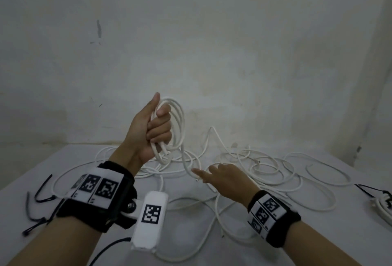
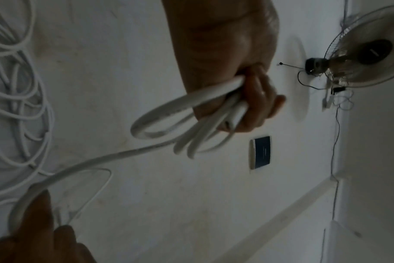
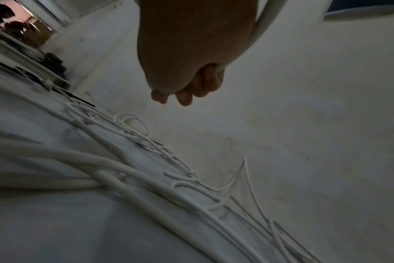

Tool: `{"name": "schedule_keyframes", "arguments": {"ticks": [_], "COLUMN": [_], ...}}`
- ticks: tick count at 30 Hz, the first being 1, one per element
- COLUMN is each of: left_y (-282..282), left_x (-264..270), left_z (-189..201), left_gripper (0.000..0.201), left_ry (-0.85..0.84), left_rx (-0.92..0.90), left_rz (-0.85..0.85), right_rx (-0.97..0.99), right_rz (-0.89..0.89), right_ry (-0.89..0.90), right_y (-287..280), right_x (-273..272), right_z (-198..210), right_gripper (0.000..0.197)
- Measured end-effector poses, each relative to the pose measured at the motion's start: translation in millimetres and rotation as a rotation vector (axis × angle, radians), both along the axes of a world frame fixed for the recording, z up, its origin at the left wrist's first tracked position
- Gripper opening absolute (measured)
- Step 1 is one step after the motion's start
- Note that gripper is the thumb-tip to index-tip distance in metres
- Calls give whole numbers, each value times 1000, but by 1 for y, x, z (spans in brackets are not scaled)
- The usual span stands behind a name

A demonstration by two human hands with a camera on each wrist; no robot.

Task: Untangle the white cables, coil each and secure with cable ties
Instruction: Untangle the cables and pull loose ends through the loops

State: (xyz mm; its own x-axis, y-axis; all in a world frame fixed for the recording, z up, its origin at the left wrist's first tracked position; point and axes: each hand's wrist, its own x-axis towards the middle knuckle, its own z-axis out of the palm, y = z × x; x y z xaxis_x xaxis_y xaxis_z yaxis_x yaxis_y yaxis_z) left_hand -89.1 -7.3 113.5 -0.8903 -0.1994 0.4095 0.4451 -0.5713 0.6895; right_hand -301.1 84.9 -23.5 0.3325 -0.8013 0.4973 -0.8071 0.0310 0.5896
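left hand (image 1: pixel 151 126) raised in a fist, thumb up; right hand (image 1: pixel 226 177) low, fingers curled.

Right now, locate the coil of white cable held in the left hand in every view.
Head: coil centre, gripped upright in the left hand above the table.
Left wrist: coil centre, below the fist.
Right wrist: coil not in view.
Shared landmark: the strand running from the coil to the right hand.

The head view looks forward and down over the bench (image 1: pixel 89 251) toward the rear wall (image 1: pixel 212 42). Each wrist view sits close behind its own fingers (image 2: pixel 257 99) — rotated, facing that same wall. All three share the loose cables (image 1: pixel 273 172) — low in the right wrist view.
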Motion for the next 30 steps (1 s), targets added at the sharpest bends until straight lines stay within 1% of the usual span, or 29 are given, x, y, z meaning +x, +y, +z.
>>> {"name": "schedule_keyframes", "arguments": {"ticks": [1, 2, 3, 4, 5, 6, 8, 9, 11, 12, 15, 17, 18, 19, 20, 21, 22, 23, 24, 25, 26, 27, 29, 30], "left_y": [5, 10, 17, 25, 32, 38, 43, 43, 39, 36, 34, 32, 30, 26, 21, 17, 14, 11, 10, 10, 9, 7, 3, 0], "left_x": [3, 5, 6, 7, 8, 9, 14, 16, 19, 21, 18, 9, 5, 2, 0, -1, -1, 0, 1, 1, 1, 1, 1, 2], "left_z": [4, 7, 8, 9, 8, 4, -7, -12, -18, -19, -21, -25, -26, -27, -28, -29, -30, -32, -33, -34, -35, -37, -39, -41], "left_gripper": [54, 55, 55, 52, 48, 44, 42, 42, 41, 42, 41, 40, 40, 40, 39, 36, 33, 31, 31, 31, 31, 31, 31, 37], "left_ry": [21, 19, 15, 2, -24, -77, -205, -235, -240, -230, -168, -153, -166, -187, -214, -247, -279, -302, -317, -331, -348, -357, -303, -261], "left_rx": [-42, -78, -109, -144, -182, -222, -314, -319, -213, -161, -67, -55, -63, -81, -108, -137, -157, -165, -170, -182, -195, -201, -136, -72], "left_rz": [-44, -108, -202, -289, -348, -383, -335, -318, -344, -353, -448, -489, -482, -452, -404, -352, -302, -270, -254, -237, -221, -228, -350, -413], "right_rx": [-11, -64, -138, -213, -271, -301, -366, -389, -300, -249, -86, 138, 284, 412, 462, 418, 324, 221, 171, 183, 231, 278, 316, 323], "right_rz": [-59, -121, -185, -233, -284, -340, -422, -457, -564, -608, -712, -766, -756, -678, -498, -247, 41, 279, 438, 525, 566, 560, 534, 523], "right_ry": [-23, -52, -98, -162, -239, -300, -379, -419, -512, -546, -572, -575, -626, -723, -883, -1104, -1317, -1466, -1557, -1611, -1606, -1535, -1300, -1178], "right_y": [0, -1, -2, -1, 2, 5, 12, 15, 22, 25, 29, 19, 13, 6, 0, -2, 0, 2, 5, 7, 9, 9, 8, 9], "right_x": [3, 1, -4, -11, -20, -30, -48, -56, -67, -71, -63, -51, -45, -37, -28, -17, -3, 10, 22, 32, 43, 51, 65, 69], "right_z": [3, 7, 14, 22, 32, 41, 55, 60, 67, 67, 58, 45, 41, 40, 42, 48, 57, 67, 78, 88, 97, 103, 112, 114], "right_gripper": [42, 40, 34, 26, 25, 26, 11, 7, 8, 14, 27, 36, 42, 47, 48, 47, 44, 41, 38, 37, 37, 37, 34, 33]}}
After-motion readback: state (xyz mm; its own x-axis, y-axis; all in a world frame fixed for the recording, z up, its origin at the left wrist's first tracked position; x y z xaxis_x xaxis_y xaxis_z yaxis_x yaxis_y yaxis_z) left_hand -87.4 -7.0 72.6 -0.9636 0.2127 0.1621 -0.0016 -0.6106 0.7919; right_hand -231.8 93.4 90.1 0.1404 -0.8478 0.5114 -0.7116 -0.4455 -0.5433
